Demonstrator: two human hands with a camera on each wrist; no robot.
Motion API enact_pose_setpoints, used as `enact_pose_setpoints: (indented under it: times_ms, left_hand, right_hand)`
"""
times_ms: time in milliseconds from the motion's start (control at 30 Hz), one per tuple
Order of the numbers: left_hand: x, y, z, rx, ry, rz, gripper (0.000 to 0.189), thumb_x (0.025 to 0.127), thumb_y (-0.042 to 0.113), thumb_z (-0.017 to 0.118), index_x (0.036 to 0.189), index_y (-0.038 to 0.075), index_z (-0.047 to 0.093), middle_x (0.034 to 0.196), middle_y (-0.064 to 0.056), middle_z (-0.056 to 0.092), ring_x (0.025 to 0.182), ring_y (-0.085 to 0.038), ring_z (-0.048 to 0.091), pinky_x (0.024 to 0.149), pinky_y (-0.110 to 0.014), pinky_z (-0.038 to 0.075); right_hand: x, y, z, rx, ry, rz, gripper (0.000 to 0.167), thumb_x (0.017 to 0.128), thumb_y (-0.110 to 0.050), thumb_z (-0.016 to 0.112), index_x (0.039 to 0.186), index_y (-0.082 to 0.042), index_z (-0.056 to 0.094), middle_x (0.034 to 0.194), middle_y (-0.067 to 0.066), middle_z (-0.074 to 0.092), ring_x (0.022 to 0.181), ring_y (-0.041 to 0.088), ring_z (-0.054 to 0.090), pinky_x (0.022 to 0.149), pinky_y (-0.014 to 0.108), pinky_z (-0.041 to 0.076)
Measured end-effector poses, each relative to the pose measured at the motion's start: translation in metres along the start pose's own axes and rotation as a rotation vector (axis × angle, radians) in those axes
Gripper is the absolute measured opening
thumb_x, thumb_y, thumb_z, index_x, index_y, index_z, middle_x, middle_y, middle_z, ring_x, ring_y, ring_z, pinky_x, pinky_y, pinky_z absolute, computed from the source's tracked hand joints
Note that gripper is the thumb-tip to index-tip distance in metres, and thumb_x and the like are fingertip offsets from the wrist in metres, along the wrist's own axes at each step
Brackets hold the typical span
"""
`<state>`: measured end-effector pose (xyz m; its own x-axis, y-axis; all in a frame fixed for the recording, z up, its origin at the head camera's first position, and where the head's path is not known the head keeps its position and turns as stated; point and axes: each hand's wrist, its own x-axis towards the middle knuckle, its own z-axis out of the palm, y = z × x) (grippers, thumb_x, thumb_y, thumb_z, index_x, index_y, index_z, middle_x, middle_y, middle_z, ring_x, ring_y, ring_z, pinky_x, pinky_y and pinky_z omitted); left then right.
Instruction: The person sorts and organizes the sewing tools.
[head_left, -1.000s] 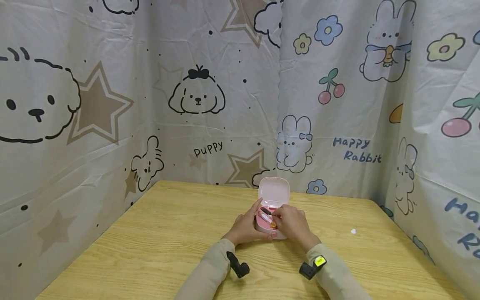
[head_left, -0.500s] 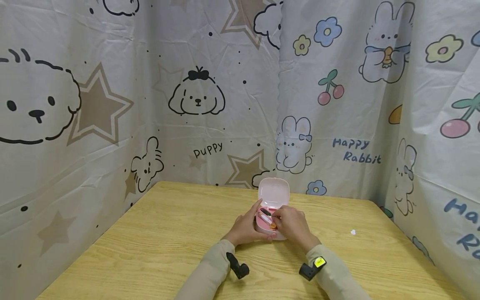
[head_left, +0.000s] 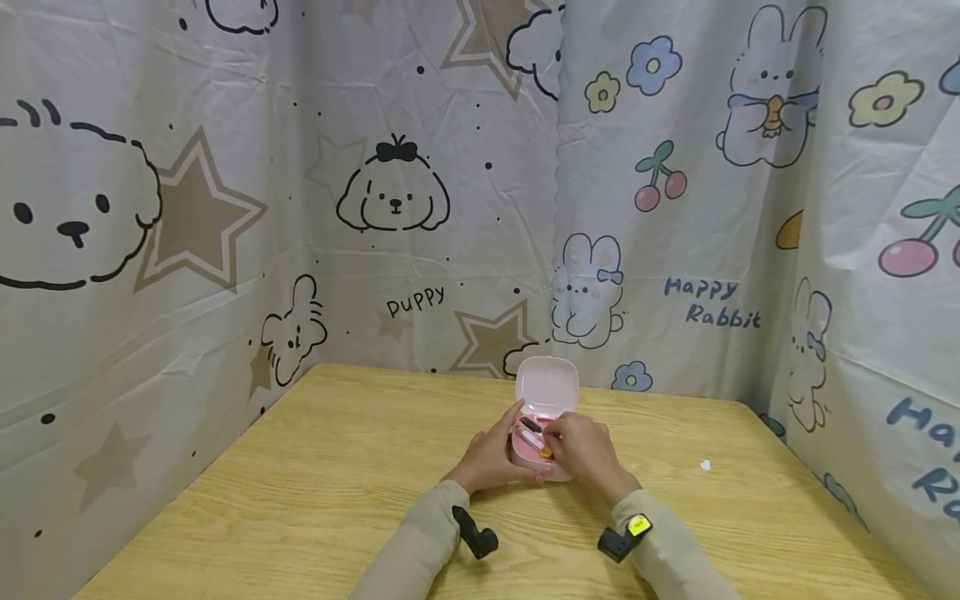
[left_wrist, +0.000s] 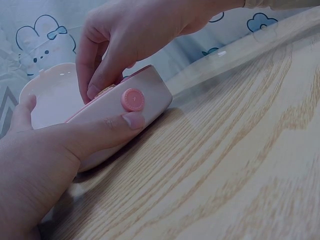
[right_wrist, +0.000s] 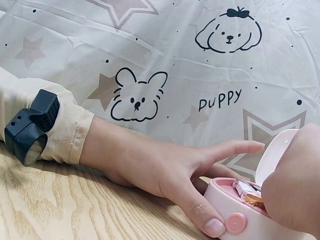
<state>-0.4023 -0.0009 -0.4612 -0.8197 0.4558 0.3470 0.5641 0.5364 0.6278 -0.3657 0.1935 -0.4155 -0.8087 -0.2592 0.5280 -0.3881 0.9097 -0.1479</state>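
Observation:
A small pale pink box (head_left: 561, 474) stands on the table, its hinged lid (head_left: 547, 385) raised at the back. My left hand (head_left: 489, 458) grips it from the left; the thumb lies along the front wall beside a round pink button (left_wrist: 133, 99). My right hand (head_left: 588, 447) reaches in over the right side with thumb and fingers bent down inside. Whatever lies between those fingertips is hidden. Within the box show a dark slim piece (head_left: 531, 424), a white slim piece (head_left: 532, 438) and a gold band-like piece (right_wrist: 254, 200), close to the right fingers.
The wooden table (head_left: 337, 483) reaches to printed curtains (head_left: 420, 250) on the left, back and right. A tiny white scrap (head_left: 706, 465) lies to the right of the box. Black wrist cameras (head_left: 476, 532) are strapped to both sleeves.

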Motion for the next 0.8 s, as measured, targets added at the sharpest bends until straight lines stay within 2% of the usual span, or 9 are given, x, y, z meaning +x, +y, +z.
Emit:
enact_pose_setpoints:
  times_ms: [267, 500, 800]
  left_hand:
    - [0.0, 0.001, 0.0, 0.001, -0.002, -0.007, 0.128, 0.07, 0.06, 0.091, 0.167, 0.026, 0.016, 0.162, -0.003, 0.04, 0.141, -0.028, 0.045, 0.115, -0.059, 0.024]
    - [0.0, 0.002, 0.0, -0.009, -0.007, -0.016, 0.126, 0.071, 0.06, 0.091, 0.167, 0.027, 0.016, 0.163, -0.002, 0.039, 0.144, -0.027, 0.043, 0.116, -0.059, 0.023]
    - [-0.001, 0.002, 0.0, -0.007, -0.008, -0.012, 0.128, 0.07, 0.059, 0.092, 0.168, 0.025, 0.016, 0.163, -0.002, 0.039, 0.144, -0.028, 0.043, 0.117, -0.061, 0.021]
  right_hand:
    - [0.001, 0.002, -0.001, 0.019, -0.021, 0.016, 0.004, 0.09, -0.014, 0.079, 0.092, -0.012, 0.082, 0.084, -0.001, 0.07, 0.077, 0.018, 0.065, 0.07, 0.045, 0.053]
    - [0.004, 0.003, -0.011, 0.052, -0.043, 0.068, 0.009, 0.091, -0.015, 0.08, 0.099, -0.012, 0.082, 0.092, 0.002, 0.073, 0.084, 0.022, 0.067, 0.074, 0.045, 0.054]
    - [0.006, 0.01, -0.027, 0.072, -0.034, 0.069, 0.017, 0.09, -0.02, 0.081, 0.104, -0.01, 0.08, 0.097, 0.005, 0.073, 0.085, 0.023, 0.066, 0.07, 0.045, 0.052]
